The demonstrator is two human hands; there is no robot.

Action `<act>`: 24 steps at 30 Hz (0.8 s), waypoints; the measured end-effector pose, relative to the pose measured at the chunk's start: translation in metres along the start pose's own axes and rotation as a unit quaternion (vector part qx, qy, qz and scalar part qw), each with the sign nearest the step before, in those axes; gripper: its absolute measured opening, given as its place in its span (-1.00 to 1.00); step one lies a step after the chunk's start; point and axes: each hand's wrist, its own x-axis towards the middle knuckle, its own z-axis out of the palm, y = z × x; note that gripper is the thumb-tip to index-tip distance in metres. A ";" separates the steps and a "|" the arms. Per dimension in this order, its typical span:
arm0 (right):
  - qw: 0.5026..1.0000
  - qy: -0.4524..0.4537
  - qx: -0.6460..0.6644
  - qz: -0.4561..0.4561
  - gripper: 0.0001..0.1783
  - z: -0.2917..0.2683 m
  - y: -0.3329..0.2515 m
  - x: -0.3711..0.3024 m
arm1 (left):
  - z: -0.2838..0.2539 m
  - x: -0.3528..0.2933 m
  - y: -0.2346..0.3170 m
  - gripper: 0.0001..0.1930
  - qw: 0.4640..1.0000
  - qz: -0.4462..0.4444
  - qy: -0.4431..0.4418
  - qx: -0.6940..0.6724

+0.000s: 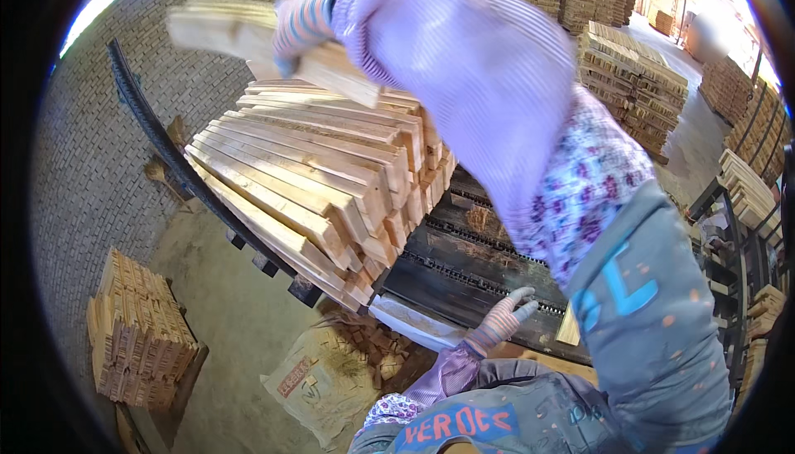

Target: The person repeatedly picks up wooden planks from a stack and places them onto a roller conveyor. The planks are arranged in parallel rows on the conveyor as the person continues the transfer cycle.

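My right arm, in a lilac sleeve, reaches up and across to the far left. In its striped glove, my right hand (308,22) is wrapped round a few pale wooden boards (224,33), slightly blurred, just above the far end of a large stack of boards (298,160). Their undersides partly hide the stack's top there; I cannot tell whether they touch it. My left hand (507,318), gloved too, has its fingers stretched out and holds nothing. It hovers over or rests on the near edge of a black chain conveyor (451,268); which one is unclear.
A curved black metal rail (166,144) runs along the stack's left side. A short pale wood piece (568,327) lies on the conveyor. On the floor are a printed white sack (319,388), wood offcuts (389,350) and another wood stack (137,330). More stacks (633,81) stand behind.
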 end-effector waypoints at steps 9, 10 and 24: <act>0.987 -0.139 -0.077 -0.016 0.11 0.094 -0.006 0.026 | -0.028 -0.010 -0.044 -0.52 0.993 -0.048 -0.013 -0.110; 0.988 -0.137 -0.074 -0.017 0.11 0.093 -0.002 0.021 | -0.025 -0.009 -0.039 -0.51 0.997 -0.033 -0.011 -0.073; 0.964 -0.046 0.260 0.022 0.10 0.014 0.161 -0.170 | 0.061 0.068 -0.028 -0.23 0.922 -0.014 -0.031 0.386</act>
